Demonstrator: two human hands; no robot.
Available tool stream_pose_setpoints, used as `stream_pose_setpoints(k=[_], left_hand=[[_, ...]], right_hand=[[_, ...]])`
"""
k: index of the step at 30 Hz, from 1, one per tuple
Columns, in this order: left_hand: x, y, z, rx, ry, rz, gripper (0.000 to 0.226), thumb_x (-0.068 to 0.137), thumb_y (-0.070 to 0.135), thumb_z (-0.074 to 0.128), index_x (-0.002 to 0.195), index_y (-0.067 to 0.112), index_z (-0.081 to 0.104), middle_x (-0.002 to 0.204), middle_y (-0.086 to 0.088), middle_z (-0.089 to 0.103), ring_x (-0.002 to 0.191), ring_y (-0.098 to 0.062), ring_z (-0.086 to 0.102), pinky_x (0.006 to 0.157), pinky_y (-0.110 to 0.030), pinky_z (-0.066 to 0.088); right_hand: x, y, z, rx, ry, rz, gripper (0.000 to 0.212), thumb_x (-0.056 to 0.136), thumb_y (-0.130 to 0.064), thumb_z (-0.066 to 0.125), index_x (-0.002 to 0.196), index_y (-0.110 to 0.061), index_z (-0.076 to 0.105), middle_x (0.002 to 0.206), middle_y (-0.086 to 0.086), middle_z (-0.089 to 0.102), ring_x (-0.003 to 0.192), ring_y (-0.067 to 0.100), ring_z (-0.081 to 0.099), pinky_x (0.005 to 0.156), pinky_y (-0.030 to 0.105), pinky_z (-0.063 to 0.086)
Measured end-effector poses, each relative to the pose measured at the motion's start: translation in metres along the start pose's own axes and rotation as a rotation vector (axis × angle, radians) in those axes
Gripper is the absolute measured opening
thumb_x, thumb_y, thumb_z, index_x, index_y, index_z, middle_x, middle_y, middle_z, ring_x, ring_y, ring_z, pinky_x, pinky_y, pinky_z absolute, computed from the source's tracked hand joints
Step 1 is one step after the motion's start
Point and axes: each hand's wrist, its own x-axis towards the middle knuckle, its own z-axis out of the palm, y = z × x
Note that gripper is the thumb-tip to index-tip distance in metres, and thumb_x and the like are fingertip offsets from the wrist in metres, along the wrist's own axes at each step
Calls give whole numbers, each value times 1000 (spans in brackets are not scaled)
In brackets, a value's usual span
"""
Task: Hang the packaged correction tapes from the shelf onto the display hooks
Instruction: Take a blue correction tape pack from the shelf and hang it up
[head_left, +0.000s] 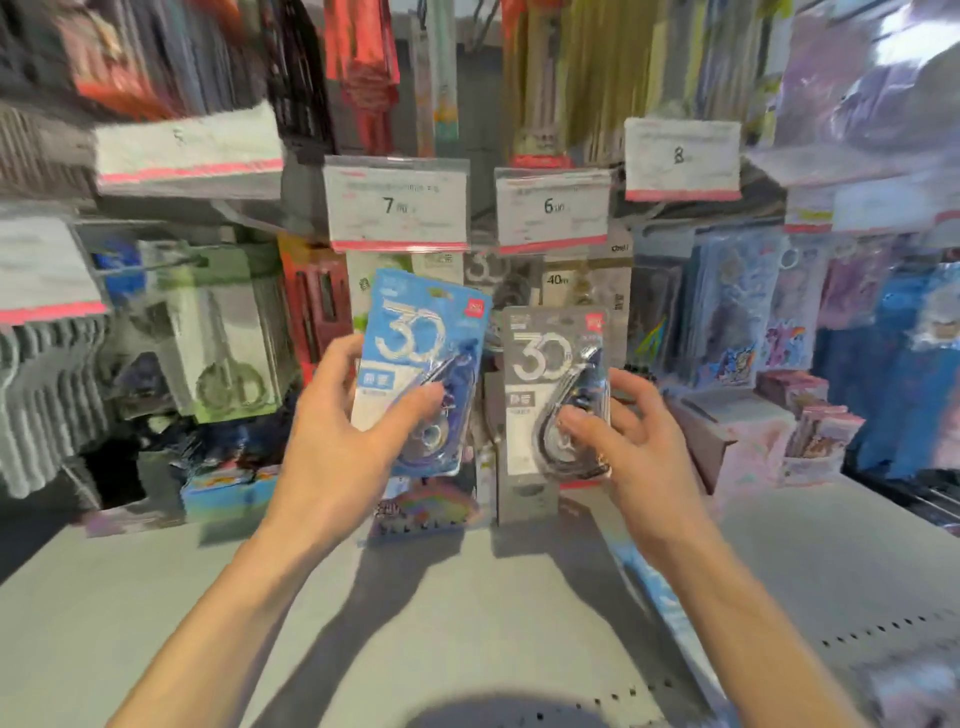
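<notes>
Nearest to us lies the bare grey metal shelf (156, 597) with its rows of small holes, and our two forearms reach out over it toward the display. Our left hand (332, 431) grips the blue carded blister pack of correction tape (423, 364), thumb curled across the front over the clear bubble and the other fingers behind the card's left edge; the pack tilts slightly to the right with its top end free, which we judge keeps the hang hole clear for a hook. Our right hand (631, 441) holds the grey carded blister pack of correction tape (558, 395) upright, thumb pressed on the bubble low on the front and the fingers curled round its right edge, so again the card's upper part stands above the fingers. The two packs sit side by side, just apart, both lifted off the shelf. Behind them more correction tape packs hang in the middle of the display, one marked 40 m, and that seems the likely place for ours, though the hooks themselves are too blurred to pick out. Farther up hang the white price tag marked 7 (397, 205) and the white price tag marked 6 (553, 208), directly above the two packs.
</notes>
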Motion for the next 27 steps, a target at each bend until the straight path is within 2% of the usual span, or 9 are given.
stream_pose_setpoints(k=[2,4,7,9,12,15,19,23,27], left_hand=[[1,6,-5,21,-30,27,37,79,27,79,109,37,60,104,23,77,90,2,74,75,-13,55],[1,11,-8,36,-55,48,38,79,28,77,111,37,60,105,24,76,92,3,73,73,-10,52],[0,16,-9,52,-67,70,37,79,30,77,111,38,59,105,22,77,91,2,74,72,-10,52],[2,22,-9,61,-60,86,37,79,30,77,110,39,59,104,23,77,91,2,74,72,-10,52],[6,30,-11,94,-53,118,37,81,32,77,110,45,58,107,25,76,96,2,73,75,-11,53],[11,35,-12,113,-24,140,37,80,35,76,108,48,57,110,25,74,101,0,72,80,-17,55],[16,40,-6,112,-28,155,38,81,34,77,112,45,57,112,23,75,102,0,72,85,-26,56],[24,52,2,101,-32,205,38,84,31,77,115,42,57,113,28,73,103,4,71,83,-14,55],[31,58,4,101,-32,228,41,84,33,78,120,35,58,115,26,73,105,2,72,83,-16,56]], right_hand=[[2,-6,3,2,21,15,51,72,-24,81,117,-30,59,104,-1,82,87,16,76,77,43,60],[7,-13,5,5,32,22,55,73,-25,82,121,-30,57,106,-1,82,89,20,76,92,59,58],[14,-26,10,-24,27,-3,62,74,-30,84,129,-27,55,108,-2,81,100,24,77,101,64,53],[19,-35,10,-29,31,-28,67,72,-33,85,132,-23,55,109,0,81,102,24,77,99,60,55],[18,-47,8,-52,33,-72,70,66,-41,85,129,-25,57,108,-5,82,94,13,78,90,44,56],[14,-55,2,-28,9,-89,65,66,-40,84,126,-28,59,111,-4,81,98,14,77,91,42,53],[11,-66,-2,11,-17,-121,59,72,-31,85,126,-29,59,114,-2,80,101,15,76,86,43,59],[13,-72,-9,-14,-21,-167,43,85,-17,79,121,-30,60,109,-6,81,96,11,78,72,22,59],[19,-63,-19,-105,3,-187,40,92,-7,74,122,-28,58,105,-6,81,91,10,78,73,19,59]])
